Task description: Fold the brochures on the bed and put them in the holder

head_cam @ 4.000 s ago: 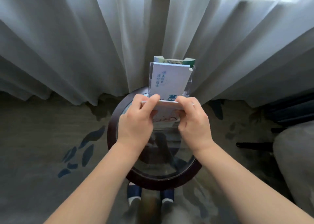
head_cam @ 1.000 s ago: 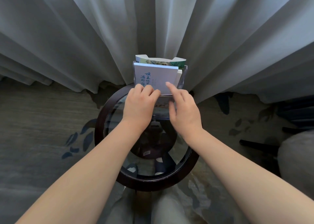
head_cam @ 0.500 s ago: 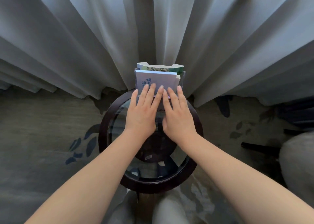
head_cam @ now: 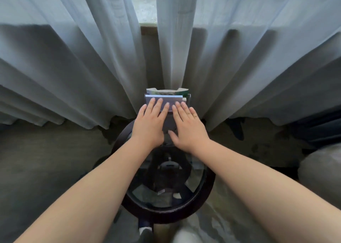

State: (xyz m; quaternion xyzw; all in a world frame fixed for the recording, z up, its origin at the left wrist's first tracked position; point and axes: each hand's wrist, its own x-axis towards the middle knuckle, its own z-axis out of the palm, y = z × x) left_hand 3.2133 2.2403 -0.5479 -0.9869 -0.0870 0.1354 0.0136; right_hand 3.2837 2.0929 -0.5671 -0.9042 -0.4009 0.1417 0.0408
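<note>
1. Since a second ago my left grip [head_cam: 149, 124] has uncurled. Both grips have slid up the front brochure [head_cam: 170, 100], and my fingertips now lie close under its top edge.
2. My left grip is spread flat, its fingers [head_cam: 158, 105] straight and slightly apart, pressing on the left half of that brochure's face.
3. My right grip [head_cam: 188, 126] is flat as well, fingers straight, on the right half. Its thumb points inward toward the left grip. The two lie side by side, nearly touching.
4. The front brochure stands upright in the clear holder [head_cam: 189, 97] with its pale face toward me. The blue characters that showed on it earlier are under my fingers now, so I can read nothing there.
5. Behind it in the same holder stands a second brochure [head_cam: 167, 91]. It is taller, with green print and a curved dip in its top edge. Its print is too small to read.
6. The holder stands at the far edge of the round table [head_cam: 166, 219], which has a dark rim and a glass top. It sits right against the grey curtains [head_cam: 73, 67].
7. The table's dark base shows through the glass, and grey carpet [head_cam: 46, 159] lies on either side.
</note>
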